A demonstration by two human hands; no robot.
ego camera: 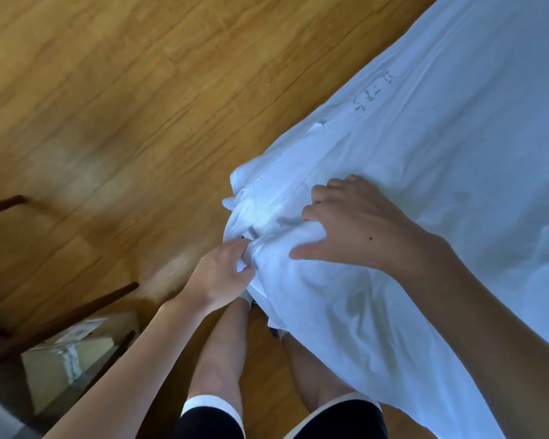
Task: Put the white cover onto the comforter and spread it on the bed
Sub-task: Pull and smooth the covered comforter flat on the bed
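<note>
The white cover (441,147) lies spread over the bed and fills the right half of the view, with dark handwriting near its edge. Its near corner is bunched into folds at the bed's corner, where white comforter filling shows. My left hand (219,274) pinches the bunched fabric at that corner from the floor side. My right hand (352,223) rests on top of the bunch, fingers curled into the folds and thumb stretched out. I cannot tell how much of the comforter is inside the cover.
A wooden floor (124,90) fills the left half. Dark wooden furniture legs (61,318) and a cardboard box (64,353) stand at the lower left. My bare legs (222,350) are beside the bed corner.
</note>
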